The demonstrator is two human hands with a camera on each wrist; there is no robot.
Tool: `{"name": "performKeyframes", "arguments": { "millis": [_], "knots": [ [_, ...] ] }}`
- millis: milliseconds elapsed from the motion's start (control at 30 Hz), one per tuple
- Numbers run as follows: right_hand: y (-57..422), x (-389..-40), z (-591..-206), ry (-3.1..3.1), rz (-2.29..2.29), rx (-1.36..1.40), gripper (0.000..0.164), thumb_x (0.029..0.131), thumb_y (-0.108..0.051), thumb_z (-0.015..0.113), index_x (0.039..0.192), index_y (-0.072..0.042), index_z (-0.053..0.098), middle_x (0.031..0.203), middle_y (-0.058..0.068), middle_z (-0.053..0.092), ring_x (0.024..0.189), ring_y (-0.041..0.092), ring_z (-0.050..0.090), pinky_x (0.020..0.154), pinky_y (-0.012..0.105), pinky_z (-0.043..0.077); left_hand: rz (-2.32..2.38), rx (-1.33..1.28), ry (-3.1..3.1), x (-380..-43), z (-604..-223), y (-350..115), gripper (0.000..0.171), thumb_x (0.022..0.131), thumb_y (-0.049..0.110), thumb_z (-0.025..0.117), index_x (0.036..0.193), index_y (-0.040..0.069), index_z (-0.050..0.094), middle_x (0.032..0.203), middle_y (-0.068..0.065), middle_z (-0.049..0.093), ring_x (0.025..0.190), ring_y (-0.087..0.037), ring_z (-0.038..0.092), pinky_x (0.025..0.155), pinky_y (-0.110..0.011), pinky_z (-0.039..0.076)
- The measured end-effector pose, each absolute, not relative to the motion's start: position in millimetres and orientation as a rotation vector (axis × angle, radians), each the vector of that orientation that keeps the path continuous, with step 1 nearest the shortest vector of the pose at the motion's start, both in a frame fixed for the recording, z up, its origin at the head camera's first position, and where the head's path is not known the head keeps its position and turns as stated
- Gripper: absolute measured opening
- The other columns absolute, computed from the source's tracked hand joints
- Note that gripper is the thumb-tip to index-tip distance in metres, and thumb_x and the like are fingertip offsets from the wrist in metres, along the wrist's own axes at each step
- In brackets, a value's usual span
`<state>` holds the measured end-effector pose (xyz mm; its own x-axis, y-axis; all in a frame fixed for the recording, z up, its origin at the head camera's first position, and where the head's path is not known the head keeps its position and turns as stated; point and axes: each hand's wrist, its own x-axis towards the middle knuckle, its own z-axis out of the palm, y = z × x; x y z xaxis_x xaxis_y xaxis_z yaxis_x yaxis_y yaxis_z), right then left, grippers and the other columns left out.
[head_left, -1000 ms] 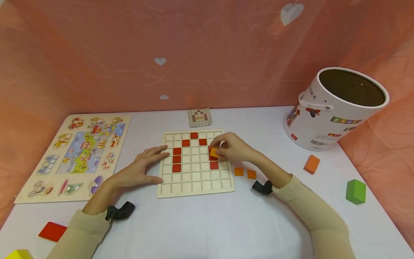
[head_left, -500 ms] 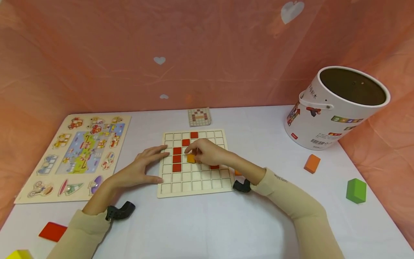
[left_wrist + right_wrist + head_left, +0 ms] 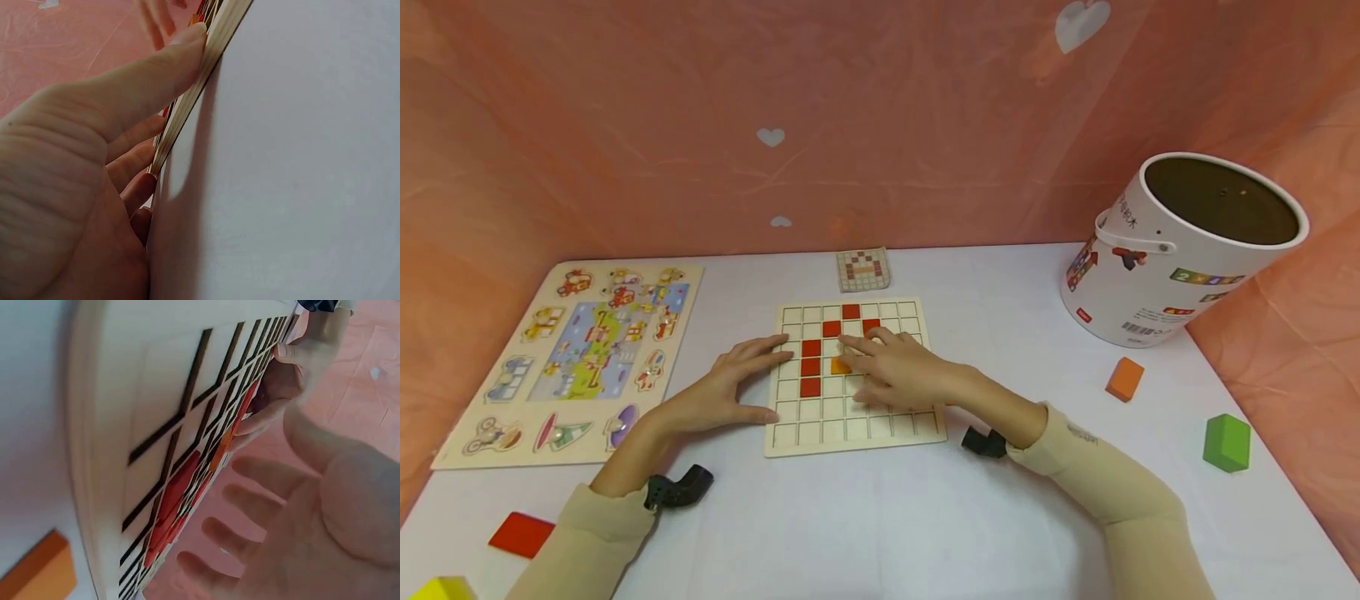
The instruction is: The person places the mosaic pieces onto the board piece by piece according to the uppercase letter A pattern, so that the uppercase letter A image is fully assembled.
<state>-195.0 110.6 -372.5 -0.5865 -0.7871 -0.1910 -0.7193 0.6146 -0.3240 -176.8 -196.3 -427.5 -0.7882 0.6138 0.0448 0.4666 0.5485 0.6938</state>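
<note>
A pale wooden grid board (image 3: 808, 435) lies on the table with several red square tiles (image 3: 810, 367) in its cells. One orange tile (image 3: 838, 366) sits in a cell right of the left red column. My right hand (image 3: 906, 372) hovers over the board, fingers loosely spread and holding nothing, with fingertips close by that orange tile. It covers the right-hand part of the grid in the head view. My left hand (image 3: 726, 390) rests on the board's left side, thumb on the edge (image 3: 199, 72) and fingers extended along it.
Another orange tile (image 3: 40, 569) lies beside the board's right edge. Behind the board is a small pattern card (image 3: 862, 270). A picture puzzle (image 3: 688, 350) lies left, a white bucket (image 3: 1120, 304) stands back right. Orange (image 3: 1124, 380) and green blocks (image 3: 1227, 443) lie right; a red piece (image 3: 522, 534) is front left.
My right hand carried the orange tile leftward from the board's right side, set it in a cell, let go, and drew back slightly right with fingers spread. The left hand stayed put.
</note>
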Motion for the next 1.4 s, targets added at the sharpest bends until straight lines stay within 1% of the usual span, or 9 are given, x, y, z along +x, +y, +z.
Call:
{"name": "performKeyframes", "arguments": {
  "millis": [100, 233, 667, 767, 867, 967, 1067, 1200, 1400],
  "knots": [
    [114, -190, -372, 2.505, -0.151, -1.235, 0.066, 0.101, -0.05, 0.051, 0.156, -0.017, 0.035, 0.165, 0.0, 0.021, 0.15, 0.036, 0.016, 0.113, 0.062, 0.021, 1.065, 0.914, 2.582, -177, -427, -196, 0.08, 0.081, 0.034, 0.083, 0.147, 0.006, 0.048, 0.162, -0.015, 0.025, 0.147, -0.042, 0.016, 0.107, -0.069, 0.011],
    [114, -186, -373, 2.485, -0.105, -1.239, 0.069, 0.101, -0.056, 0.046, 0.157, -0.019, 0.031, 0.164, -0.004, 0.02, 0.152, 0.035, 0.01, 0.114, 0.063, 0.015, 1.051, 0.908, 2.589, -178, -426, -196, 0.08, 0.081, 0.034, 0.083, 0.147, 0.005, 0.047, 0.162, -0.016, 0.024, 0.147, -0.043, 0.015, 0.108, -0.069, 0.011],
    [110, -192, -378, 2.411, -0.23, -1.242, 0.061, 0.106, -0.045, 0.042, 0.158, -0.016, 0.028, 0.166, -0.003, 0.015, 0.153, 0.03, 0.002, 0.115, 0.063, 0.012, 1.072, 0.878, 2.571, -176, -428, -197, 0.079, 0.081, 0.034, 0.082, 0.147, 0.006, 0.047, 0.162, -0.015, 0.024, 0.147, -0.042, 0.015, 0.108, -0.068, 0.011],
    [123, -197, -378, 2.434, -0.404, -1.221, 0.063, 0.104, -0.037, 0.053, 0.157, -0.011, 0.03, 0.166, 0.006, 0.017, 0.152, 0.031, 0.007, 0.116, 0.061, 0.013, 1.083, 0.876, 2.563, -176, -428, -196, 0.079, 0.081, 0.034, 0.082, 0.147, 0.006, 0.047, 0.163, -0.014, 0.023, 0.148, -0.041, 0.014, 0.108, -0.068, 0.01],
    [146, -200, -377, 2.461, -0.655, -1.126, 0.065, 0.098, -0.023, 0.065, 0.154, -0.005, 0.036, 0.161, 0.015, 0.029, 0.149, 0.034, 0.021, 0.116, 0.056, 0.02, 1.087, 0.87, 2.556, -176, -428, -195, 0.08, 0.081, 0.034, 0.082, 0.147, 0.006, 0.047, 0.163, -0.014, 0.023, 0.148, -0.041, 0.013, 0.109, -0.068, 0.008],
    [172, -200, -377, 2.459, -0.888, -0.972, 0.067, 0.091, -0.008, 0.072, 0.15, -0.003, 0.04, 0.145, 0.018, 0.045, 0.135, 0.032, 0.039, 0.111, 0.051, 0.031, 1.082, 0.867, 2.558, -176, -427, -195, 0.08, 0.081, 0.035, 0.082, 0.147, 0.006, 0.047, 0.163, -0.014, 0.023, 0.148, -0.041, 0.013, 0.109, -0.068, 0.008],
    [194, -196, -378, 2.448, -1.021, -0.819, 0.063, 0.087, 0.002, 0.072, 0.143, -0.002, 0.045, 0.123, 0.015, 0.054, 0.113, 0.028, 0.049, 0.098, 0.046, 0.043, 1.077, 0.874, 2.564, -176, -428, -196, 0.081, 0.08, 0.034, 0.083, 0.147, 0.006, 0.047, 0.163, -0.014, 0.023, 0.148, -0.042, 0.014, 0.109, -0.068, 0.01],
    [212, -188, -382, 2.457, -1.004, -0.752, 0.046, 0.083, 0.004, 0.076, 0.124, 0.001, 0.055, 0.102, 0.01, 0.059, 0.093, 0.024, 0.054, 0.081, 0.037, 0.048, 1.063, 0.893, 2.572, -177, -427, -196, 0.081, 0.081, 0.035, 0.083, 0.147, 0.006, 0.047, 0.162, -0.015, 0.024, 0.147, -0.042, 0.014, 0.109, -0.067, 0.011],
    [218, -181, -389, 2.495, -0.885, -0.762, 0.024, 0.082, -0.001, 0.08, 0.101, -0.002, 0.065, 0.095, 0.004, 0.059, 0.086, 0.019, 0.053, 0.078, 0.033, 0.048, 1.062, 0.907, 2.574, -177, -427, -196, 0.08, 0.081, 0.034, 0.083, 0.147, 0.005, 0.048, 0.162, -0.016, 0.024, 0.147, -0.043, 0.015, 0.108, -0.068, 0.011]
  ]
}}
